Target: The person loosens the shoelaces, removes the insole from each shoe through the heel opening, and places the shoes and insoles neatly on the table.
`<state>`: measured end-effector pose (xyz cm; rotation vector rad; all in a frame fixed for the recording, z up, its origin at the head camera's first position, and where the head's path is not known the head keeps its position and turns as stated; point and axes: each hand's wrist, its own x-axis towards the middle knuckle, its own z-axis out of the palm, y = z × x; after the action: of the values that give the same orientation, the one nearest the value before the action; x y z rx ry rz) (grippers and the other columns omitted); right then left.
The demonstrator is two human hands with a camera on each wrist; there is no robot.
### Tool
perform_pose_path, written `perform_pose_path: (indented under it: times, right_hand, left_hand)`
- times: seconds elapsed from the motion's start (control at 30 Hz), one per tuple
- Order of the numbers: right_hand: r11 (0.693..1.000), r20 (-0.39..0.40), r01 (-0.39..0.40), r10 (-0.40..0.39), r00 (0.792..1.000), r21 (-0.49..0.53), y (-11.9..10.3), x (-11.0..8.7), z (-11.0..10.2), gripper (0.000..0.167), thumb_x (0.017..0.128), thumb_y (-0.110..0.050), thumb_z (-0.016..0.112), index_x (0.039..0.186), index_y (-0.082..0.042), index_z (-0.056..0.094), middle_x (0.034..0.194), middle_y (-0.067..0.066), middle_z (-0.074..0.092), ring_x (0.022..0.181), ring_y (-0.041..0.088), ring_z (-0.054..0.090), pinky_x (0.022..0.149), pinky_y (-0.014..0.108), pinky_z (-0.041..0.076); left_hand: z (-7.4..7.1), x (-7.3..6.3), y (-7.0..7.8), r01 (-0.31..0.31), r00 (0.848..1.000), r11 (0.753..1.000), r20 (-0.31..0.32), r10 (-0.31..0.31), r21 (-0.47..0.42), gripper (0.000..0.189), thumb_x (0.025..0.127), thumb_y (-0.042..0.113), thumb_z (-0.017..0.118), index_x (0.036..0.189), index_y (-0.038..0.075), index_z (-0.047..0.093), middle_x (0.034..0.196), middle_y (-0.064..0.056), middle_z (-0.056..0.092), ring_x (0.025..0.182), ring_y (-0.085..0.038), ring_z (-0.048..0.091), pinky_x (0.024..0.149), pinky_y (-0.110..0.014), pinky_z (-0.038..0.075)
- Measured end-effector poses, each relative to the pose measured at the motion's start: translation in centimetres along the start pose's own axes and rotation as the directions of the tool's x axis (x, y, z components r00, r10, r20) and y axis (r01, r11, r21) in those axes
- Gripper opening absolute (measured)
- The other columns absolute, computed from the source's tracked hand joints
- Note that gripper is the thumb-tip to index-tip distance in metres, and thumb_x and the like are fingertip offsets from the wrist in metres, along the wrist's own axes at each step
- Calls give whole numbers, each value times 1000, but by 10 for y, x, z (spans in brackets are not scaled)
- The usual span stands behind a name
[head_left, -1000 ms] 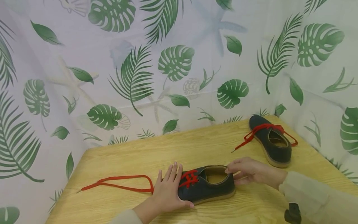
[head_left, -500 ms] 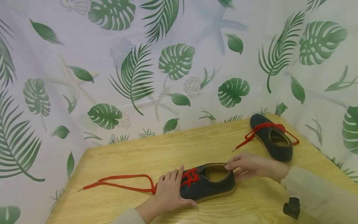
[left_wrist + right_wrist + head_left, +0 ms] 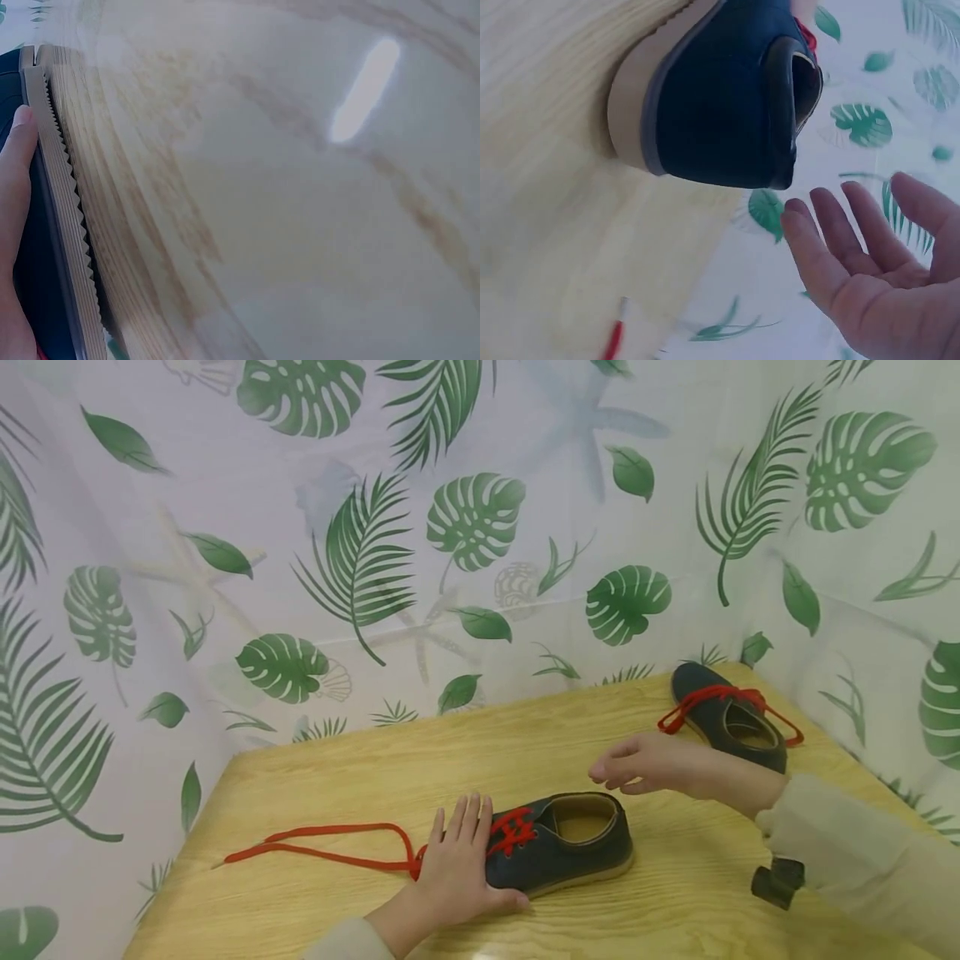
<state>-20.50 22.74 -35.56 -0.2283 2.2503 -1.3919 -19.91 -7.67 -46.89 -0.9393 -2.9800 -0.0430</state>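
Note:
A dark navy shoe [image 3: 558,864] with a tan sole lies on the table, toe to the left and heel to the right. My left hand [image 3: 459,868] rests flat across its toe, fingers straight. The thumb [image 3: 19,161] lies along the shoe's side in the left wrist view. Red shoelaces [image 3: 513,831] cross the front of the shoe, and a long loop [image 3: 330,835] trails left from under the hand. My right hand [image 3: 660,764] hovers beyond the heel with relaxed, slightly bent fingers and holds nothing. In the right wrist view a gap separates its fingers from the heel [image 3: 712,105].
A second navy shoe [image 3: 750,731], its red laces tied in a bow, stands at the table's back right corner, partly behind the right forearm. Leaf-printed cloth [image 3: 480,527] hangs behind the wooden table [image 3: 420,768]. A small black device [image 3: 778,883] is at the right wrist.
My right hand has let go of the shoe's heel and moved up and away from it. The left hand's fingers have bent, then straightened over the toe. The shoe has hardly moved.

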Motion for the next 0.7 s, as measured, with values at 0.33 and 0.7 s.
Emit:
perform_pose_path:
  times: [0.33, 0.7]
  right_hand:
    - [834, 98, 211, -188, 977, -510, -24, 12, 31, 16, 87, -11, 65, 99, -3, 71, 94, 1, 69, 85, 12, 62, 72, 28, 52]
    - [799, 177, 179, -93, 980, -574, -26, 19, 47, 32, 80, 6, 56, 111, 3, 65, 110, 13, 65, 105, 30, 61, 85, 41, 52]
  left_hand:
    - [0, -2, -2, -9, 1000, 1000, -26, 9, 9, 121, 68, 84, 49, 152, 6, 11, 158, -17, 9, 145, -32, 10, 114, -56, 14]
    - [1, -2, -3, -31, 999, 1000, -22, 31, 3, 117, 72, 82, 47, 153, 9, 5, 159, -15, 4, 145, -33, 6, 114, -56, 13]
